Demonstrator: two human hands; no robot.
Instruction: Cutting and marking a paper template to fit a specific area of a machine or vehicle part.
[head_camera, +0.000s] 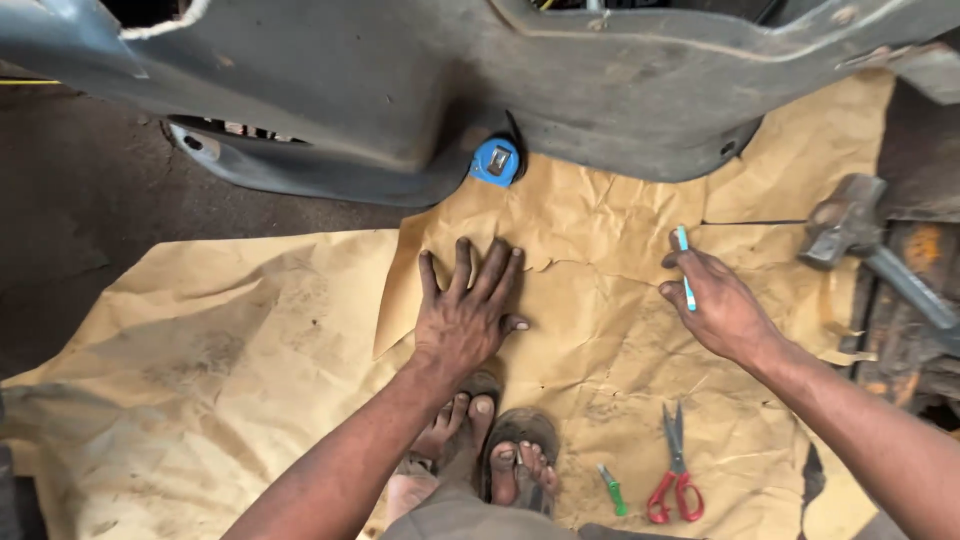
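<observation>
While the left hand (465, 310) lies flat with its palm down and its fingers spread wide, it presses on a sheet of crumpled brown paper (250, 340) that covers the ground, close to a raised, torn edge of an upper layer of the same paper. The thumb sticks out to the side and the fingertips point toward a large grey moulded panel (400, 80) that spans the top of the view. The right hand (720, 305) is curled, pinching a thin light-blue pen (684, 265) between the thumb and the first fingers, the pen standing nearly upright with its lower end just above or on the paper; I cannot tell whether the tip touches. The two hands are well apart, both over the paper. A round blue tape measure (496, 161) sits at the lower rim of the grey panel, just beyond the left fingertips. A hammer (850, 225) lies to the right, at the paper's edge. Nearer the person, red-handled scissors (675, 470) and a small green-handled tool (612, 490) rest on the paper beside the sandalled feet (490, 445).
</observation>
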